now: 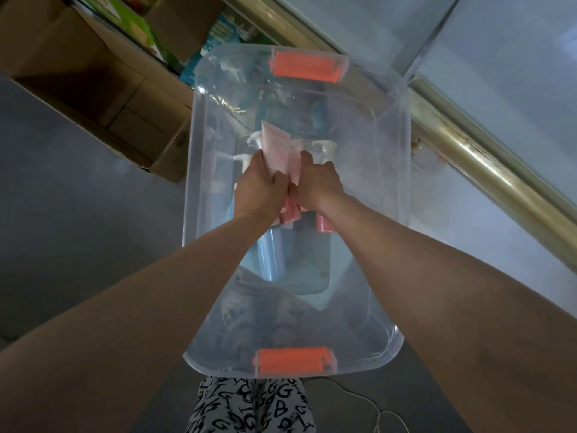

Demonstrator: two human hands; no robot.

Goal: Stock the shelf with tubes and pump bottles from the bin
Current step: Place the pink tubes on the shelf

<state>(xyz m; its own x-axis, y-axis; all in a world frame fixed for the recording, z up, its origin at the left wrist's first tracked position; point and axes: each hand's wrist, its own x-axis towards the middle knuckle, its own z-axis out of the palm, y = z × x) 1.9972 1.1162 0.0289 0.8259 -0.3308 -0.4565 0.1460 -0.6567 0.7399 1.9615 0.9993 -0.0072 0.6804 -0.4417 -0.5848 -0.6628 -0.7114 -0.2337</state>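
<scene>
Brown cardboard boxes (93, 73) stand at the far left, clear of the work. The clear plastic bin with orange handles (199, 157) lies directly in front of the person, and the stock is inside it.

The left hand (259, 189) has its grip closed round a pale pink squeeze tube (273, 145), with the fingers curled on the lower body. A light blue tube (270, 257) lies on the bin bottom below that wrist. The right hand (318, 185), touching the left at the knuckles, pinches a second pink tube (295, 164).

White-headed pump bottles (324, 148) lie beneath and on either side of the tubes.

Probable faults:
- The tubes look smooth. A bundle shared between two grips may slide apart on lifting.
- A tube end may catch a pump head and drag or depress it.
- A thin white cable (374, 414) on the floor could catch a foot.
- The glass-fronted case with a brass rail (468, 164) stands close on the right, and a hurried swing could strike it.

The target shelf cannot be identified.
</scene>
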